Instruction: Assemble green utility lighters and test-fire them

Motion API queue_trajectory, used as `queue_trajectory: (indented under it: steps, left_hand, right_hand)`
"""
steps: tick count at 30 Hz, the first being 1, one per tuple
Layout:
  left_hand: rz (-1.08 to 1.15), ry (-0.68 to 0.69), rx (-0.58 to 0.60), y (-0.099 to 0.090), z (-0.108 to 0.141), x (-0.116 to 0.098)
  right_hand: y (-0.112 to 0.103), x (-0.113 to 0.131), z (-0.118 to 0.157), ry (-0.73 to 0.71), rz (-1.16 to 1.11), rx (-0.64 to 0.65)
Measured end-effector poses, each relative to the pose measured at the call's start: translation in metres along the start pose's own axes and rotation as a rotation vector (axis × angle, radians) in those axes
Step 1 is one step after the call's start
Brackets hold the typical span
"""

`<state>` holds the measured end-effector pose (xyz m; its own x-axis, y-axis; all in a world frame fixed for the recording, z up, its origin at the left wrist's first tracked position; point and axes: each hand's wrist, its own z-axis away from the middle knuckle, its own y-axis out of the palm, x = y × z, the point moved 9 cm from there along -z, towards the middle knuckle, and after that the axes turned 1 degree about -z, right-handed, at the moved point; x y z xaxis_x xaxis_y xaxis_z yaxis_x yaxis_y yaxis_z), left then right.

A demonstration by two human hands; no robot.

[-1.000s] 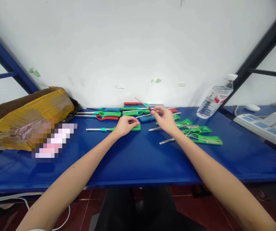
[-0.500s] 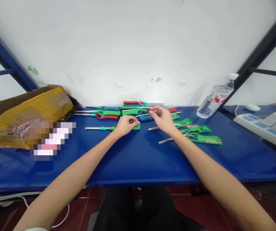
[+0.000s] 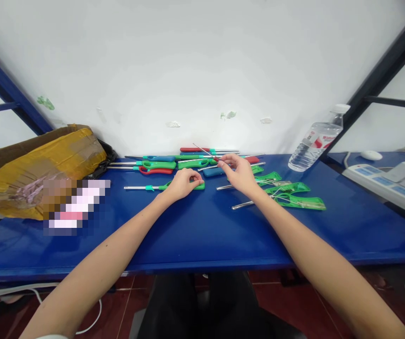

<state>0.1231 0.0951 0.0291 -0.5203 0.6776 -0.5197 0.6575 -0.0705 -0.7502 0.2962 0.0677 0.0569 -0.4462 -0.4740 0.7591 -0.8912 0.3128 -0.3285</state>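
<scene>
The person's left hand (image 3: 182, 184) lies over the handle of a long-necked green plastic lighter with a silver metal tube (image 3: 162, 187), which rests flat on the glossy blue surface (image 3: 206, 235), its tube pointing left. The left grip is narrow, thumb and fingers nearly meeting by the lighter's rear end; whether it clamps the plastic or only steadies it, I cannot tell. The right hand (image 3: 238, 174) has its grip closed on a thin screwdriver with a red handle and slender metal shaft (image 3: 204, 150), the shaft slanting up and leftward over the row of red, green and blue lighters (image 3: 157, 171) near the white wall (image 3: 202, 70). Beside and behind the right forearm lie several translucent green plastic lighter shells with metal tubes (image 3: 301, 202). Farther right, a clear plastic water bottle with a white cap (image 3: 315, 139) leans, near a white power strip (image 3: 393, 186). At the left sits a cardboard box wrapped in yellow tape (image 3: 47, 160).
</scene>
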Motion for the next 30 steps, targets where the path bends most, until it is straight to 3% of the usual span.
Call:
queue_trajectory:
  steps: [6,12,16,22,26,30]
  left_hand:
    - [-0.112,0.107,0.009,-0.001,0.006,-0.010]
    - [-0.155,0.196,0.092,-0.003,0.013,-0.019]
    - [-0.191,0.186,0.125,-0.016,0.016,-0.014]
    - [-0.418,0.175,0.178,-0.030,0.037,0.015]
    - [-0.372,0.134,0.202,-0.025,0.043,0.028]
    - [-0.360,0.161,0.169,-0.019,0.041,0.020]
  right_hand:
    - [-0.001,0.001,0.000,-0.013,-0.006,-0.005]
    - [-0.003,-0.005,-0.001,0.029,-0.053,-0.021]
    - [-0.006,-0.016,-0.003,0.142,-0.245,-0.073]
    - [-0.009,-0.038,0.000,0.410,-0.639,-0.182]
    - [0.010,-0.037,-0.009,0.532,-0.962,-0.224]
    - [0.042,-0.012,-0.027,0.529,-1.149,-0.116]
